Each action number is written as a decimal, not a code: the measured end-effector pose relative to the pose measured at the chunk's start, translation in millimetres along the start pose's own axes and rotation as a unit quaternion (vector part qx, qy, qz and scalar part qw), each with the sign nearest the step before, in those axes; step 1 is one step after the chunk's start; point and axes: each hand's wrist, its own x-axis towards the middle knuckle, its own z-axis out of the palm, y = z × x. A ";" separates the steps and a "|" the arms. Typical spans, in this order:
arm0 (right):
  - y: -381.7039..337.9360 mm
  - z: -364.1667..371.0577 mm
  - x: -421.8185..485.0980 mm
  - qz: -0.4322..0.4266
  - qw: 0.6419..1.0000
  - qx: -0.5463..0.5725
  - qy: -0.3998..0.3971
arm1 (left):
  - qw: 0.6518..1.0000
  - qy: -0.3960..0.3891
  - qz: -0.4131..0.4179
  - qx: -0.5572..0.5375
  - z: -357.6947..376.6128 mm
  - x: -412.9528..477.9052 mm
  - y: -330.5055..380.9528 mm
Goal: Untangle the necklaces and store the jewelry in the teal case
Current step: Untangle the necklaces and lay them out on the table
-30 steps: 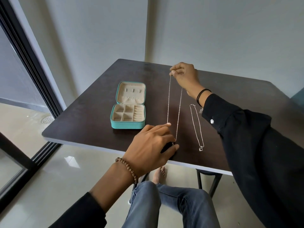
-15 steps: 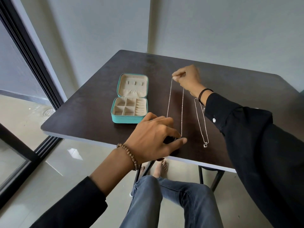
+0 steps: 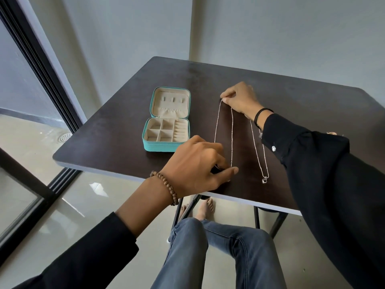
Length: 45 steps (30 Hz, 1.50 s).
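Note:
A thin beaded silver necklace (image 3: 231, 134) lies stretched in a long loop on the dark table (image 3: 116, 130). My right hand (image 3: 239, 99) pinches its far end against the tabletop. My left hand (image 3: 200, 165) pinches its near end close to the table's front edge; that end is hidden under my fingers. A second silver necklace (image 3: 259, 155) with a small pendant (image 3: 264, 180) lies untouched to the right, partly under my right sleeve. The teal case (image 3: 166, 122) sits open to the left, its cream compartments showing nothing inside.
The table stands in a grey wall corner, with a dark-framed glass door on the left. Its front edge runs just behind my left hand. My knees in jeans and bare feet are below the table, among its black legs.
My right hand has lowered the far end of the beaded necklace from above the table down onto it. My left hand keeps its pinch on the near end. The camera view shifted slightly.

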 end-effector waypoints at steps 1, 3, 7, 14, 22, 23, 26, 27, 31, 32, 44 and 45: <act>-1.8 0.3 -0.8 -0.005 1.000 -0.009 -0.005 | 1.000 -0.004 0.001 0.002 0.1 0.0 -0.9; -3.7 0.5 -3.1 0.000 1.000 -0.009 -0.005 | 1.000 -0.005 0.004 0.000 0.1 0.3 -2.2; -6.8 -2.6 -8.1 0.041 0.998 0.053 0.007 | 0.999 0.022 -0.005 -0.022 0.7 3.2 -2.1; -20.5 -22.1 -21.5 0.054 0.987 0.153 0.001 | 0.982 0.148 -0.069 -0.089 -11.0 10.5 3.9; -67.8 -76.6 -69.2 -0.024 0.975 0.215 -0.042 | 0.943 0.211 -0.201 -0.163 -45.5 31.3 5.3; -74.1 -83.7 -77.3 -0.034 0.973 0.225 -0.048 | 0.934 0.211 -0.222 -0.182 -48.7 35.7 4.2; -87.9 -100.8 -98.6 -0.061 0.965 0.247 -0.056 | 0.904 0.182 -0.281 -0.266 -57.6 51.1 3.6; -90.6 -104.8 -103.6 -0.068 0.962 0.257 -0.058 | 0.892 0.167 -0.292 -0.302 -58.7 55.7 3.1; -98.0 -117.4 -121.7 -0.086 0.952 0.288 -0.056 | 0.843 0.155 -0.309 -0.412 -64.1 58.6 11.8; -98.8 -118.5 -125.1 -0.085 0.950 0.294 -0.053 | 0.833 0.176 -0.309 -0.424 -65.3 57.3 13.4; -89.4 -85.9 -164.4 -0.005 0.928 0.360 -0.097 | 0.684 0.231 -0.234 -0.652 -103.1 58.2 29.5; -88.2 -83.9 -167.1 0.003 0.930 0.355 -0.099 | 0.678 0.229 -0.230 -0.659 -104.6 57.5 29.5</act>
